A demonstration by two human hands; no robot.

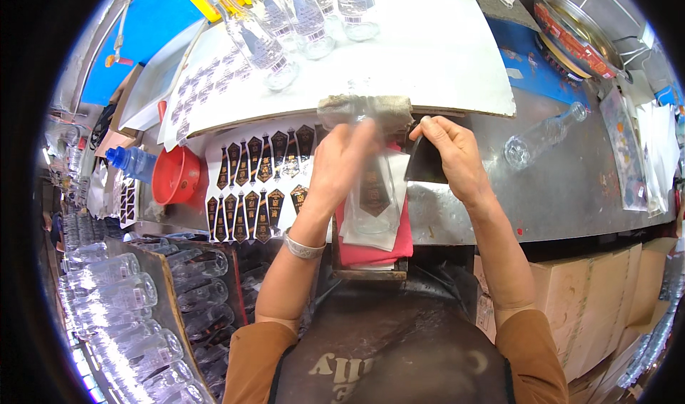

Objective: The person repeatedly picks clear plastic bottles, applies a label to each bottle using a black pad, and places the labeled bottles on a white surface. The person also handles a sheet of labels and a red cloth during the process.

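- The left hand [346, 160], blurred, is over the neck end of a clear bottle [373, 223]; whether its fingers close on the glass I cannot tell.
- The right hand [457, 156], just right of that bottle, pinches a dark film piece [427, 164] between thumb and fingers, the film hanging below the fingertips.
- The bottle lies on its side in front of the person, base near and neck far, with a dark pointed label [374, 192] on its body.
- Beneath it is a white cloth [389, 241], laid over a pink cloth [367, 255].
- A beige cloth roll [394, 110] lies crosswise on the far side, beside the white board [435, 51].
- To the left, a sheet of dark labels [250, 181] lies on the metal desk [460, 215], with a red bowl [171, 179] left of it.
- Several clear bottles [307, 20] stand upright at the far left of the board.
- Another clear bottle [541, 139] lies on the desk, well to the right.
- Near left, many bottles [118, 293] lie stacked; near right are cardboard boxes [585, 300].
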